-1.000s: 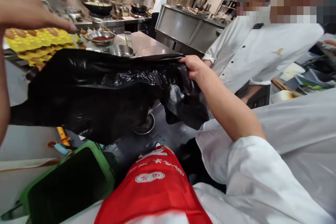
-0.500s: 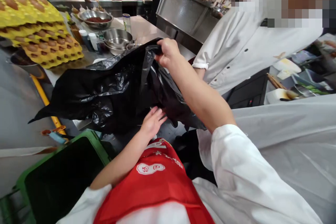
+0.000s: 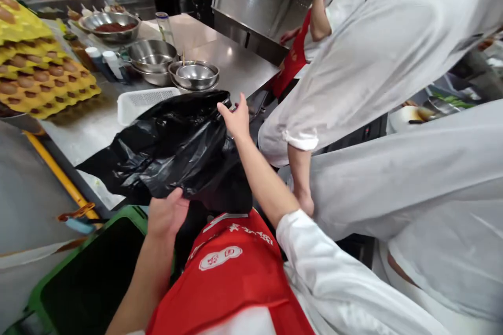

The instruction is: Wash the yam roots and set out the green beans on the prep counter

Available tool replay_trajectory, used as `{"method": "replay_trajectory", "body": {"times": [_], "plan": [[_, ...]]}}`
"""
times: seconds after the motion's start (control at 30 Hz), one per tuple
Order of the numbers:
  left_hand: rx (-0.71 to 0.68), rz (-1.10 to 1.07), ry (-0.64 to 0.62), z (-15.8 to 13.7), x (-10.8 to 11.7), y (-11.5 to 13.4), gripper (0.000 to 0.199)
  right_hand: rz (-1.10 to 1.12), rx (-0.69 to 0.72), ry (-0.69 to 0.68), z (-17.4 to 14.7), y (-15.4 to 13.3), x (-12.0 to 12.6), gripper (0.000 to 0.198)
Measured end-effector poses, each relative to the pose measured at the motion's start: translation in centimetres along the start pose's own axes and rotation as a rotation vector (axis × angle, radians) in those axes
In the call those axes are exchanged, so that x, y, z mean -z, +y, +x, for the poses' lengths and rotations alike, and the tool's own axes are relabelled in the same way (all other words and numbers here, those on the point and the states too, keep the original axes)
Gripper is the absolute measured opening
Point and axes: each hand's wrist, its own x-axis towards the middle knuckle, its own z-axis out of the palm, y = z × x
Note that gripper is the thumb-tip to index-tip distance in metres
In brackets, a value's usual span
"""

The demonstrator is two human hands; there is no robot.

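Observation:
A large black garbage bag (image 3: 176, 146) hangs loosely crumpled between my hands, in front of the red apron I wear. My right hand (image 3: 238, 118) is at its upper right edge, thumb and forefinger apart with a fold of black plastic between them; the other fingers are hidden. My left hand (image 3: 167, 214) is at the lower edge, thumb against the plastic, its remaining fingers partly out of sight. Below my left forearm stands a green bin (image 3: 98, 267), open at the top with a dark interior.
On the steel counter (image 3: 243, 63) are a white plastic basket (image 3: 133, 104), steel bowls (image 3: 196, 74), bottles and a basin of red stuff (image 3: 113, 26). Egg trays (image 3: 51, 70) are stacked at left. A co-worker's white sleeve (image 3: 353, 68) is close on my right; another person stands beyond.
The bag has come lower and nearer to me, uncovering the white basket. My right hand has dropped with it. My left hand has moved left from beneath the bag to its lower edge.

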Motion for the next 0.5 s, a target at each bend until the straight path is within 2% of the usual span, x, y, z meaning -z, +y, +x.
{"method": "replay_trajectory", "body": {"times": [0.07,0.1,0.13,0.17,0.23,0.27,0.3,0.33,0.4,0.43,0.5], "plan": [[-0.154,0.181,0.204,1.3,0.6,1.3,0.051,0.000,0.012,0.137,-4.3,0.8,-0.5,0.059],[-0.212,0.287,0.304,1.9,1.0,1.8,0.051,0.009,0.022,0.122,-6.3,0.8,-0.8,0.051],[-0.258,0.392,0.377,2.6,1.5,2.2,0.050,0.022,0.042,0.016,-8.1,0.5,-1.1,0.046],[-0.288,0.480,0.413,3.2,2.0,2.7,0.048,0.043,0.077,-0.187,-9.6,0.0,-1.6,0.044],[-0.285,0.549,0.386,4.1,2.9,3.5,0.039,0.107,0.178,-0.724,-11.4,-1.2,-2.7,0.044],[-0.261,0.520,0.354,4.4,3.2,3.9,0.036,0.138,0.224,-0.937,-11.8,-1.9,-3.5,0.043],[-0.226,0.466,0.317,4.6,3.5,4.3,0.033,0.155,0.257,-1.066,-11.8,-2.4,-4.4,0.041],[-0.190,0.402,0.284,4.8,3.7,4.6,0.033,0.153,0.275,-1.108,-11.6,-2.9,-5.4,0.039],[-0.145,0.285,0.270,4.8,4.2,4.9,0.035,0.098,0.304,-1.109,-10.7,-3.6,-7.3,0.034],[-0.135,0.245,0.303,4.6,4.6,4.9,0.038,0.057,0.330,-1.155,-10.3,-3.9,-8.3,0.031],[-0.105,0.201,0.452,4.0,5.5,4.5,0.044,-0.028,0.393,-1.342,-10.1,-4.4,-10.1,0.027]]}}
